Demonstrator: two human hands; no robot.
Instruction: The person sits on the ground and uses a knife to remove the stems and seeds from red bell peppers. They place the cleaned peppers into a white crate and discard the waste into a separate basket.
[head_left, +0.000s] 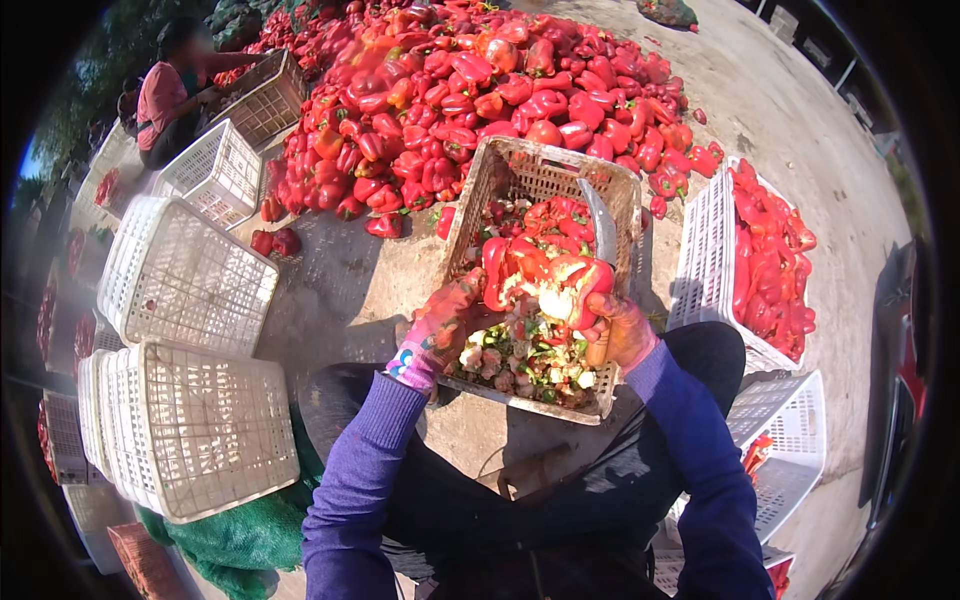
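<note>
A split-open red bell pepper (495, 274) spans the space between my hands, its pale inside facing up. My left hand (444, 315), in a stained patterned glove, grips the pepper's left side. My right hand (624, 330) is closed around the wooden handle of a curved knife (602, 225), with fingers also against the pepper's right half. The blade points away from me, past the pepper. Beneath both hands stands a dirty plastic crate (621, 174) holding cut-out pepper cores, seeds and green stems (517, 360), with red pepper pieces (555, 217) toward its far end.
A large heap of red bell peppers (465, 97) lies beyond the crate. To the right, a white crate (701, 255) is full of opened peppers (772, 262). Stacked white crates (202, 427) stand left, beside green netting (240, 532). Another person (169, 97) sits at far left by a brown crate (266, 101).
</note>
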